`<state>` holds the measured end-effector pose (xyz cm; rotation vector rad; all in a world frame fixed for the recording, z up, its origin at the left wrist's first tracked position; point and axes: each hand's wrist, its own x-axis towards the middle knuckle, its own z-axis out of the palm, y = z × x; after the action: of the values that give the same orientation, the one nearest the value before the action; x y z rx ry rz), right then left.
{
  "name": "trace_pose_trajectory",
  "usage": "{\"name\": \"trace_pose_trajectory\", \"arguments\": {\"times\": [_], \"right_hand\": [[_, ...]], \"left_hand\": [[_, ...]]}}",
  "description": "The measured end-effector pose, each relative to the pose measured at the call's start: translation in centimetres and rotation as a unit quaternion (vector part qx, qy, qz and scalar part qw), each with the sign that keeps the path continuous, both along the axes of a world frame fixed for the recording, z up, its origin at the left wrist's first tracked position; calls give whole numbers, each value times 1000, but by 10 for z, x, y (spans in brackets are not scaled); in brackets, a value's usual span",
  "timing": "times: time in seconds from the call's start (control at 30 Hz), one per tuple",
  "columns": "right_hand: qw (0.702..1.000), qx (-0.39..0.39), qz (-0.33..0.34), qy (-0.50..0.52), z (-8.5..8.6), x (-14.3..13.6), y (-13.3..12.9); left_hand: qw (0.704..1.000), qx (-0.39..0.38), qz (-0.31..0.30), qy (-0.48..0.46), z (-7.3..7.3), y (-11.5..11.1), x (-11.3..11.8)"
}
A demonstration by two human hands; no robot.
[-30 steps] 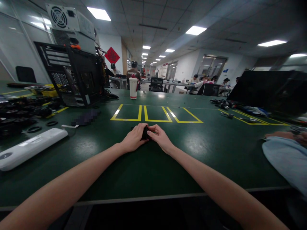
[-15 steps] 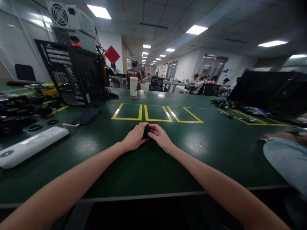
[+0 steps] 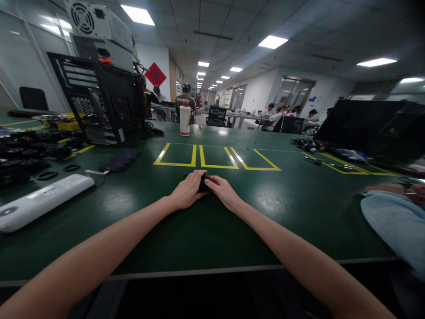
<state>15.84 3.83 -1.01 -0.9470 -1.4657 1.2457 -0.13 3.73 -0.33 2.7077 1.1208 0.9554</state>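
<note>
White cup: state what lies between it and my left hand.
A yellow tape outline lies between the white cup and the left hand, in the head view.

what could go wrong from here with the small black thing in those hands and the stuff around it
The small black object is largely covered by the left hand, with the right hand at its right side, so a slip might be hard to spot. The tall cup stands on the same table as the computer case; if knocked over, any drink inside could spread that way, though its contents are hidden.
</note>
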Motion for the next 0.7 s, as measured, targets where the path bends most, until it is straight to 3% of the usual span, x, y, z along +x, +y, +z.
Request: {"name": "trace_pose_trajectory", "arguments": {"times": [0.3,0.57,0.7], "right_hand": [[999,-15,39,14,10,4,-10],[1000,11,-6,13,4,1,-4],[999,-24,19,18,4,2,1]], "left_hand": [[1000,-2,3,4,2,-1,-1],[1000,4,5,3,0,0,0],[1000,4,-1,0,0,0,0]]}}
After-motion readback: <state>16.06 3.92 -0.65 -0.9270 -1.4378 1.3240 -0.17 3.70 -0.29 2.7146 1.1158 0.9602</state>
